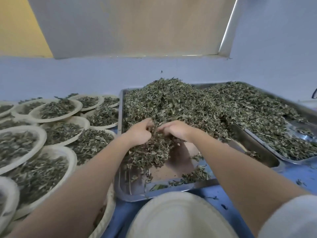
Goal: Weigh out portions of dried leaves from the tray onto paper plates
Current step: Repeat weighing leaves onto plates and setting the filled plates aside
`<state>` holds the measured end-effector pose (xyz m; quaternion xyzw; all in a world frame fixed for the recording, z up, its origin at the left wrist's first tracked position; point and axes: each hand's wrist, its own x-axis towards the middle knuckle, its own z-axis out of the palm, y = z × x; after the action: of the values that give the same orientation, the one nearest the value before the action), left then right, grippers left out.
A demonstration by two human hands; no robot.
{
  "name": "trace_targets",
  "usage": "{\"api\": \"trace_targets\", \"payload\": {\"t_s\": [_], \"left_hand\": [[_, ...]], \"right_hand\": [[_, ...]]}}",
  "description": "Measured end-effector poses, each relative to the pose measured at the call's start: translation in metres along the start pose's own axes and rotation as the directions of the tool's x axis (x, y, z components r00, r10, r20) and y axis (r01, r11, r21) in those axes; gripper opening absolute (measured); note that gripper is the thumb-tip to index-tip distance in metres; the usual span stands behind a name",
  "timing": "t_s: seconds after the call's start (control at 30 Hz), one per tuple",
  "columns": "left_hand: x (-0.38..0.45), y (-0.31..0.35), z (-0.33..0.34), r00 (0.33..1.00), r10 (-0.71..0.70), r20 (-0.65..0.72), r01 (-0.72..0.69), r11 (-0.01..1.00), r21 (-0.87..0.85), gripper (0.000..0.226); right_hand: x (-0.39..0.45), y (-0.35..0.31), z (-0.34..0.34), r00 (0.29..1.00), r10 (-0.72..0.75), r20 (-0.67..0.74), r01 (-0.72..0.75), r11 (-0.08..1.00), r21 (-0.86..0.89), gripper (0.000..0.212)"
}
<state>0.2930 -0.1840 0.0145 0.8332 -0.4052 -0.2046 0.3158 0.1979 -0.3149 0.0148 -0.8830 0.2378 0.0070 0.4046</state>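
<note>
A steel tray (127, 193) in front of me holds a tall heap of dried green leaves (171, 103). My left hand (139, 133) and my right hand (175, 130) are side by side in the near slope of the heap, fingers curled into a clump of leaves between them. Loose leaves trail down from the hands onto the tray's bare floor. An empty paper plate (180, 219) lies just below the tray, at the near edge of the view.
Several paper plates (56, 109) filled with leaves overlap each other on the left. A second steel tray (305, 109) of leaves stands to the right. The blue tabletop (295, 172) shows a few scattered bits. A wall rises right behind the trays.
</note>
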Motion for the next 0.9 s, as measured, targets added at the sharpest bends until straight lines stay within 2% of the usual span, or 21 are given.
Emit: {"api": "trace_targets", "payload": {"t_s": [0.03,0.07,0.1,0.13,0.17,0.23,0.27,0.3,0.33,0.4,0.43,0.47,0.5,0.53,0.6,0.67,0.73,0.83,0.9], "left_hand": [[-0.001,-0.001,-0.003,0.993,0.042,-0.111,-0.035,0.997,0.063,0.078],[-0.003,-0.003,-0.006,0.978,0.084,-0.190,-0.055,0.987,0.151,0.079],[-0.004,-0.004,-0.007,0.972,0.095,-0.213,-0.049,0.976,0.211,0.078],[-0.006,-0.003,-0.007,0.982,0.073,-0.176,-0.031,0.973,0.230,0.078],[-0.009,-0.001,-0.004,0.996,0.036,-0.087,-0.016,0.974,0.225,0.077],[-0.013,0.001,0.002,0.996,-0.020,0.092,-0.003,0.971,0.240,0.069],[-0.014,0.001,0.003,0.994,-0.019,0.106,-0.007,0.970,0.243,0.060],[-0.016,0.002,0.001,0.997,-0.010,0.075,-0.007,0.977,0.213,0.049],[-0.019,0.004,-0.004,1.000,-0.004,0.030,-0.001,0.986,0.166,0.037],[-0.026,0.006,-0.016,1.000,-0.009,-0.025,0.014,0.983,0.184,0.028],[-0.031,0.009,-0.023,0.999,-0.011,-0.030,0.019,0.959,0.284,0.032],[-0.037,0.012,-0.027,1.000,-0.017,0.005,0.014,0.918,0.396,0.039],[-0.042,0.016,-0.029,0.996,-0.044,0.077,0.001,0.879,0.477,0.047],[-0.047,0.020,-0.028,0.979,-0.108,0.171,0.007,0.863,0.505,0.056],[-0.052,0.027,-0.024,0.886,-0.300,0.354,0.114,0.880,0.461,0.079],[-0.058,0.032,-0.017,0.783,-0.413,0.466,0.178,0.865,0.468,0.103],[-0.063,0.031,-0.009,0.759,-0.448,0.472,0.154,0.828,0.539,0.119],[-0.074,0.026,0.002,0.841,-0.377,0.388,0.105,0.818,0.566,0.122],[-0.081,0.023,0.004,0.893,-0.278,0.355,0.060,0.854,0.517,0.097]], "right_hand": [[-0.005,-0.005,0.000,0.999,-0.037,0.030,0.035,0.997,0.070,0.035],[-0.007,-0.009,-0.001,0.997,-0.071,0.003,0.070,0.991,0.113,0.030],[-0.007,-0.012,-0.002,0.993,-0.093,-0.071,0.099,0.991,0.088,0.029],[-0.007,-0.014,-0.002,0.985,-0.105,-0.137,0.108,0.994,0.008,0.033],[-0.007,-0.015,0.000,0.985,-0.102,-0.139,0.090,0.992,-0.087,0.041],[-0.008,-0.016,0.008,0.996,-0.058,0.074,0.070,0.980,-0.184,0.053],[-0.010,-0.016,0.011,0.985,-0.025,0.172,0.060,0.979,-0.197,0.053],[-0.014,-0.015,0.010,0.978,-0.018,0.209,0.056,0.982,-0.178,0.050],[-0.018,-0.014,0.007,0.982,-0.038,0.187,0.056,0.994,-0.093,0.043],[-0.028,-0.014,0.000,0.997,-0.047,0.055,0.039,0.988,0.146,0.032],[-0.032,-0.014,-0.003,1.000,-0.018,-0.014,0.020,0.987,0.157,0.030],[-0.036,-0.014,-0.006,0.998,0.022,-0.055,-0.020,0.999,0.039,0.032],[-0.041,-0.016,-0.007,0.996,0.071,-0.048,-0.078,0.984,-0.161,0.040],[-0.046,-0.020,-0.006,0.988,0.151,-0.012,-0.146,0.932,-0.330,0.056],[-0.059,-0.032,0.000,0.929,0.361,0.079,-0.291,0.847,-0.444,0.085],[-0.072,-0.046,0.013,0.882,0.426,0.202,-0.321,0.856,-0.406,0.090],[-0.079,-0.053,0.028,0.885,0.373,0.279,-0.266,0.897,-0.353,0.071],[-0.082,-0.050,0.044,0.897,0.326,0.299,-0.258,0.934,-0.245,0.051],[-0.085,-0.050,0.049,0.914,0.256,0.315,-0.223,0.965,-0.137,0.043]]}}
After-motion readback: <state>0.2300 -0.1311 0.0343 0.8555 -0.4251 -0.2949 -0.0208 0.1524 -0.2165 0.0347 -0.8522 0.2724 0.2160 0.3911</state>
